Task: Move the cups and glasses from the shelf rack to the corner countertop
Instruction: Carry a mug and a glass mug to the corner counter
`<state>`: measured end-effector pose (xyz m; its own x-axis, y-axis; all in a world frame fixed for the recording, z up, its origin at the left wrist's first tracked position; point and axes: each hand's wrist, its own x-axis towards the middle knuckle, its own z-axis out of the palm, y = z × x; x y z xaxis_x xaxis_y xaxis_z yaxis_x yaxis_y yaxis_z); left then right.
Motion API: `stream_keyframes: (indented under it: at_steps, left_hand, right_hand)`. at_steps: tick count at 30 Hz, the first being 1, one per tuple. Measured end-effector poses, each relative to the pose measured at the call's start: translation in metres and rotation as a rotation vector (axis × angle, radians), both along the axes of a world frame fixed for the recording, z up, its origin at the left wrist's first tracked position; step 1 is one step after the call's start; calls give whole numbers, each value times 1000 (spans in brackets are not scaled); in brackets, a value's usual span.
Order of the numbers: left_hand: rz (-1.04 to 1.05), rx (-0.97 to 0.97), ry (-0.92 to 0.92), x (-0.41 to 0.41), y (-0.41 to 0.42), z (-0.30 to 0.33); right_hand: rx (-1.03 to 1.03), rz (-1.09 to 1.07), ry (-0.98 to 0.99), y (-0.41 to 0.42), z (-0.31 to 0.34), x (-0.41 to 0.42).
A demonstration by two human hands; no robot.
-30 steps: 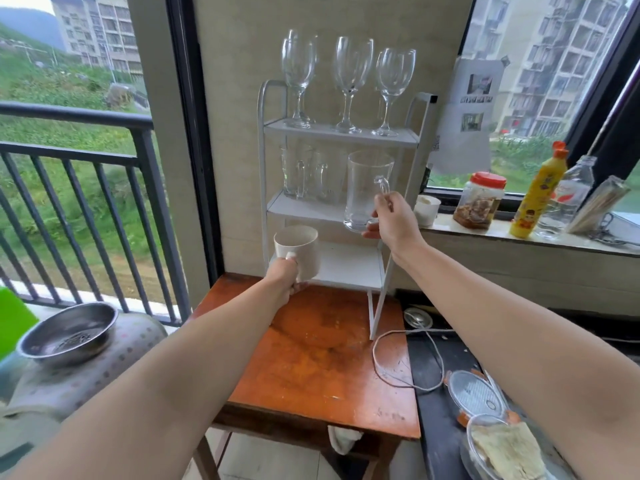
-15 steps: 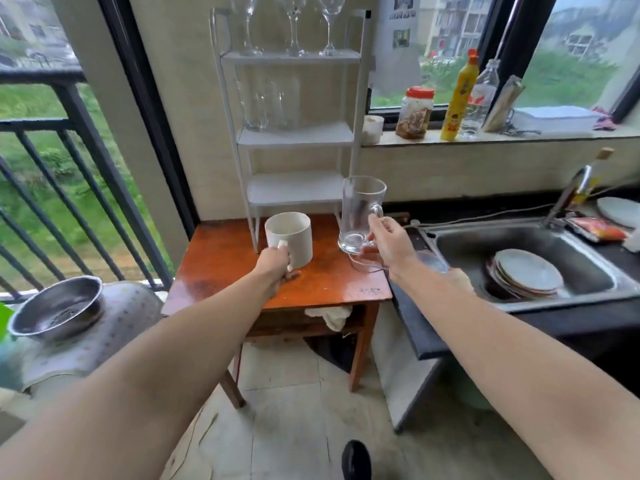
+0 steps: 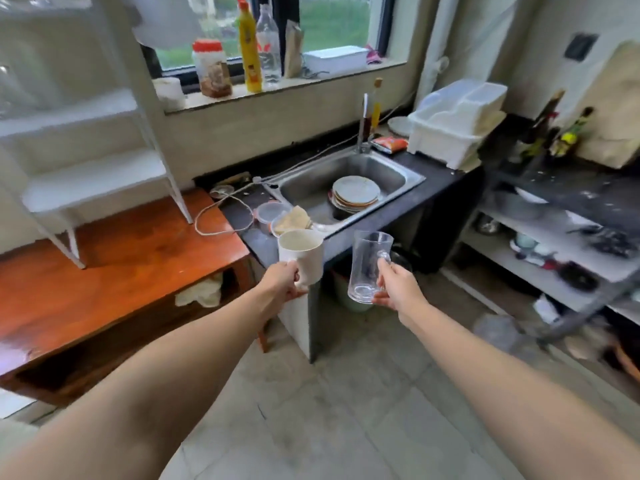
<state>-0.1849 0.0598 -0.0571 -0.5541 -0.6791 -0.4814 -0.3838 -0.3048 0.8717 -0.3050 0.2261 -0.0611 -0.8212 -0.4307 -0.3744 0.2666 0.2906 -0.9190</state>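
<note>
My left hand (image 3: 282, 280) grips the handle of a white ceramic mug (image 3: 303, 252), held upright in the air in front of the dark counter's end. My right hand (image 3: 398, 289) holds a clear glass mug (image 3: 369, 266) by its handle, also upright, just right of the white mug. The white shelf rack (image 3: 93, 181) stands on the wooden table (image 3: 114, 268) at the left, blurred; its two lower shelves look bare. The dark corner countertop (image 3: 588, 188) lies at the far right, speckled and partly covered.
A steel sink (image 3: 304, 192) holds stacked plates (image 3: 356, 194). A white dish drainer (image 3: 453, 119) sits right of the tap. Food containers (image 3: 277, 216) and a white cable (image 3: 221, 216) lie on the dark counter. Bottles and a jar (image 3: 212, 69) line the windowsill. Open shelves at right hold clutter.
Both mugs have left the rack and moved rightward with my hands. My view has swung right from the rack to the sink and the corner counter.
</note>
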Motion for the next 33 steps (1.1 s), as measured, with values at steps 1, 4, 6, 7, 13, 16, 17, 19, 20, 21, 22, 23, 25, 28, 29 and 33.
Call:
stream_keyframes:
  at_steps: [1, 4, 6, 7, 13, 16, 17, 19, 20, 21, 22, 23, 25, 28, 29, 33]
  left_hand:
    - [-41, 7, 2, -16, 15, -1]
    - [-155, 59, 6, -83, 86, -5]
    - [-220, 78, -15, -125, 136, -10]
    - [-240, 93, -29, -144, 161, -12]
    - [-372, 204, -54, -251, 313, -27]
    - [-465, 230, -74, -297, 374, -25]
    - [-488, 229, -80, -311, 389, -23]
    - [-551, 235, -84, -338, 420, -20]
    - [-582, 236, -91, -352, 434, -20]
    - [-609, 238, -94, -364, 447, -19]
    - [-638, 234, -99, -376, 459, -19]
    - [-664, 234, -103, -388, 469, -18]
    - [-719, 232, -109, -416, 489, -19]
    - [-810, 232, -124, -467, 514, -19]
    - [-833, 240, -123, -490, 523, -19]
    - [-885, 215, -143, -570, 551, -12]
  right_hand:
    - [15, -35, -2, 20, -3, -10]
    - [20, -206, -12, 101, -11, -52]
    - [1, -307, -50, 154, -16, -80]
    - [7, -343, -63, 180, -18, -93]
    - [85, -500, -84, 336, -24, -167]
    - [92, -583, -98, 402, -24, -194]
    - [86, -611, -103, 420, -24, -200]
    - [71, -669, -116, 454, -25, -214]
    - [62, -701, -121, 470, -26, -221]
    - [63, -730, -121, 483, -27, -228]
    - [72, -756, -125, 495, -28, -235]
    - [74, -782, -129, 506, -29, -243]
    - [62, -845, -136, 524, -30, -265]
    - [41, -924, -125, 548, -31, -310]
    - [28, -952, -118, 556, -31, -332]
    - [40, -1018, -109, 579, -28, -406]
